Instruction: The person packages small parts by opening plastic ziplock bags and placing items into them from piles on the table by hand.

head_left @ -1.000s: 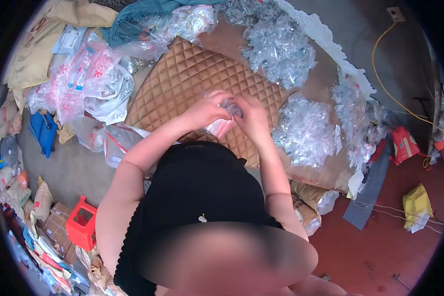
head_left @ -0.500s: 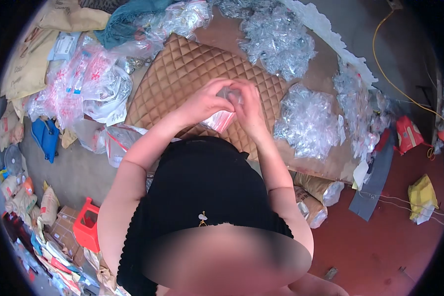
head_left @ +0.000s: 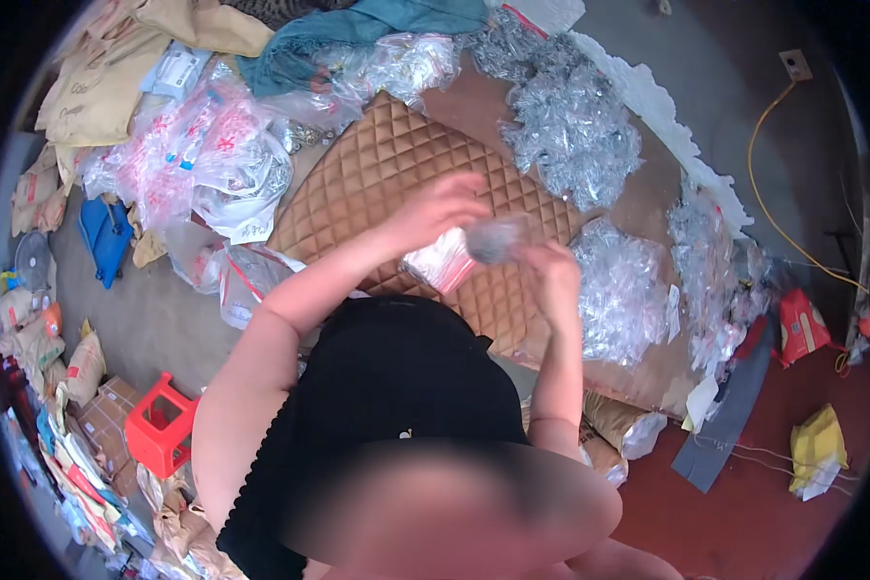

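Observation:
My right hand (head_left: 554, 277) pinches the edge of a small clear plastic bag (head_left: 496, 240) with greyish contents, blurred by motion. My left hand (head_left: 443, 210) is held just left of that bag, fingers extended and apart from it, with nothing visible in them. Below and between the hands lies a stack of flat clear bags with red edges (head_left: 442, 263), on the brown quilted mat (head_left: 358, 184) close to my body.
Heaps of filled clear bags (head_left: 623, 300) lie right of the mat, with another heap (head_left: 570, 135) behind. Pink-printed plastic bags (head_left: 188, 145) and a teal cloth (head_left: 358, 39) sit at the left and back. A red stool (head_left: 159, 425) stands on the floor at lower left.
My hands, together around a small bag before, have come apart. The right has moved right with the bag; the left has let go. The view has shifted slightly.

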`<action>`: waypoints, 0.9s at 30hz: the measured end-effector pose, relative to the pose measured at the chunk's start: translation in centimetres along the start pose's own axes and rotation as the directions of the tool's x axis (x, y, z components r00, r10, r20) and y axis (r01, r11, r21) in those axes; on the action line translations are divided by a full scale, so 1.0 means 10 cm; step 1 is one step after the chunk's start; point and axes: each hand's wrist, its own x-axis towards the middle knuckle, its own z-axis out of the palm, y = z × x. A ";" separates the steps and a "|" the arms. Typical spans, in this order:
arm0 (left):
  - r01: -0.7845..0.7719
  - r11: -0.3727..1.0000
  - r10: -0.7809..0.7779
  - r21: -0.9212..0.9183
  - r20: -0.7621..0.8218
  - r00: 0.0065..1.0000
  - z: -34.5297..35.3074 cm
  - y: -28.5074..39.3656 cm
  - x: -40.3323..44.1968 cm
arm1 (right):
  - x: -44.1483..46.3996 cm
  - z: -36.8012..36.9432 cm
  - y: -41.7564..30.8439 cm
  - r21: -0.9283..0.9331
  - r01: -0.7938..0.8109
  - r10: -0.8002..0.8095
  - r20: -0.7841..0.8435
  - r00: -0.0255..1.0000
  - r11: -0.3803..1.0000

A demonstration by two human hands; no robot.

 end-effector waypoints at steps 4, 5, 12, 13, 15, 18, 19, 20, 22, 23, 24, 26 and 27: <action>0.267 0.901 -0.165 0.341 -0.298 0.940 -0.39 -0.18 -0.33 | -0.44 -0.33 0.62 0.074 -0.226 0.236 -0.183 0.954 0.971; 0.316 0.849 -0.236 0.423 -0.232 0.944 -0.48 -0.30 -0.49 | -0.59 -0.36 0.82 0.097 -0.320 0.333 -0.182 0.925 0.942; 0.559 0.647 -0.456 0.518 -0.325 0.829 -0.88 -0.42 -1.07 | -1.43 0.08 2.23 -0.116 -0.723 0.695 -0.210 0.688 0.681; 0.568 0.640 -0.458 0.517 -0.337 0.823 -0.95 -0.41 -1.05 | -1.28 0.09 2.16 -0.189 -0.699 0.604 -0.384 0.699 0.689; 0.594 0.614 -0.368 0.520 -0.476 0.798 -1.13 -0.41 -0.94 | -0.88 0.15 2.10 -0.257 -0.681 0.481 -0.542 0.689 0.686; 0.525 0.545 -0.142 0.654 -0.545 0.826 -1.52 -0.49 -0.66 | 0.12 0.24 2.00 0.022 -0.453 0.427 -0.375 0.822 0.891; 0.541 0.451 -0.023 0.710 -0.597 0.802 -1.68 -0.51 -0.56 | 0.53 0.31 1.84 0.142 -0.444 0.466 -0.284 0.838 0.885; 0.538 0.451 -0.009 0.712 -0.600 0.800 -1.84 -0.54 -0.46 | 0.91 0.43 1.77 0.171 -0.388 0.420 -0.234 0.877 0.906; 0.572 0.427 0.184 0.700 -0.687 0.703 -2.19 -0.62 -0.28 | 1.69 0.61 1.50 0.272 -0.294 0.338 -0.129 0.932 0.916; 0.569 0.428 0.198 0.702 -0.687 0.699 -2.34 -0.69 -0.23 | 2.11 0.64 1.32 0.341 -0.259 0.300 -0.075 0.951 0.904; 0.618 0.451 0.183 0.643 -0.745 0.641 -2.48 -0.77 -0.17 | 2.54 0.74 1.32 0.293 -0.168 0.208 -0.110 0.972 0.941; 0.687 0.435 0.150 0.582 -0.799 0.582 -2.74 -0.85 -0.08 | 3.37 0.85 1.17 0.223 -0.038 0.076 -0.162 0.984 0.974; 0.682 0.439 0.160 0.585 -0.798 0.582 -2.82 -0.91 -0.09 | 3.77 0.85 0.98 0.203 0.001 0.036 -0.182 0.983 0.979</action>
